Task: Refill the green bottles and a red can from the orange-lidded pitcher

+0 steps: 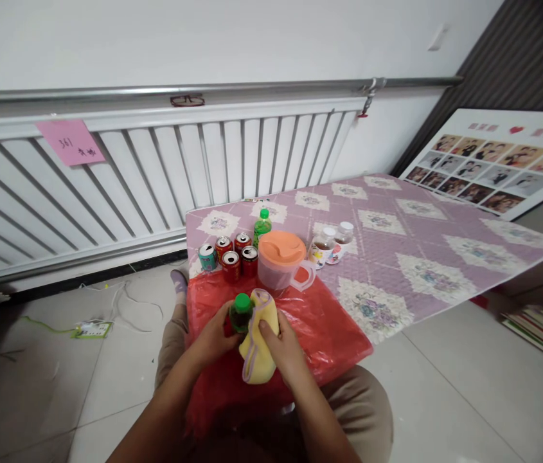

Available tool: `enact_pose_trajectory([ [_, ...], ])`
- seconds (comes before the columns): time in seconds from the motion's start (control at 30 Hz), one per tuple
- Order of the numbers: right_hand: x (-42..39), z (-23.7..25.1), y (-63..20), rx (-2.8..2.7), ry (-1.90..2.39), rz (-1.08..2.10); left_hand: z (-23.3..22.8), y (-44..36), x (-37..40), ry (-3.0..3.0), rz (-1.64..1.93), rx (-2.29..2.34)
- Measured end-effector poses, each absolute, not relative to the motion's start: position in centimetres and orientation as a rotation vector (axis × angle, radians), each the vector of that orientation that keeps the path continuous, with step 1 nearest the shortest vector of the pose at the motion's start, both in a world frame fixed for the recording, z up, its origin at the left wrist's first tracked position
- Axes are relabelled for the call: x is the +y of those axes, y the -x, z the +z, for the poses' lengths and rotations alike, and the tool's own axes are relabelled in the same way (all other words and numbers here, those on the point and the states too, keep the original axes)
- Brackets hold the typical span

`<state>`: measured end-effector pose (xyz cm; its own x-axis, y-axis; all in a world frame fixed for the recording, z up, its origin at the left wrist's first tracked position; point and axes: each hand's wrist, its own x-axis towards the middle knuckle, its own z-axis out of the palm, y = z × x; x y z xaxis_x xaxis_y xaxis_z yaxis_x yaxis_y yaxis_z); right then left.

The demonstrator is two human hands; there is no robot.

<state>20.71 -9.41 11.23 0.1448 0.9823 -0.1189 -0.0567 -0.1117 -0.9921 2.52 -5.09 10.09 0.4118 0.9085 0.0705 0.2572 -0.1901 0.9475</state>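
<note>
My left hand is closed around a small plastic bottle with a green cap, held upright over the red plastic sheet. A folded yellow cloth with a pale purple edge is gripped in my right hand, thumb on top. The cloth touches the bottle's right side and hides part of it. Just beyond my hands stands a clear pitcher with an orange lid. Left of it are several opened red cans and one teal can.
Behind the pitcher is another green-capped bottle. Two white-capped bottles stand to its right on the quilted purple cloth. A radiator runs along the wall. A photo board leans at the right. A power strip lies on the floor.
</note>
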Motion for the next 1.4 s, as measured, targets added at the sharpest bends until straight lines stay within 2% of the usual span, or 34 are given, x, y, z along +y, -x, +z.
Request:
enact_pose_trajectory([
  [0.2, -9.9, 10.8, -20.6, -1.046, 1.394, 1.232, 9.8, -3.0, -5.5, -1.674, 0.932, 1.167],
  [0.6, -13.3, 10.1, -24.4, -0.703, 1.265, 1.658, 8.0, -2.3, -5.6, -1.67, 0.903, 1.281],
  [0.73, -13.3, 11.1, -28.6, -0.941, 1.447, 1.411, 8.4, -2.4, -5.7, -1.68, 0.878, 1.308],
  [0.9, -12.0, 11.0, -31.8, -1.336, 1.831, 0.74, 8.5, -2.5, -5.9, -1.678, 0.882, 1.313],
  [0.97, -11.7, 10.2, -31.7, -1.498, 1.949, 0.589, 8.4, -2.6, -5.9, -1.679, 0.884, 1.311],
  [1.17, -12.0, 8.0, -30.7, -1.621, 2.209, 0.491, 8.6, -2.9, -6.2, -1.699, 0.898, 1.316],
  [1.4, -11.9, 8.6, -29.9, -1.6, 1.713, 0.437, 9.7, -2.3, -5.6, -1.633, 0.87, 1.191],
])
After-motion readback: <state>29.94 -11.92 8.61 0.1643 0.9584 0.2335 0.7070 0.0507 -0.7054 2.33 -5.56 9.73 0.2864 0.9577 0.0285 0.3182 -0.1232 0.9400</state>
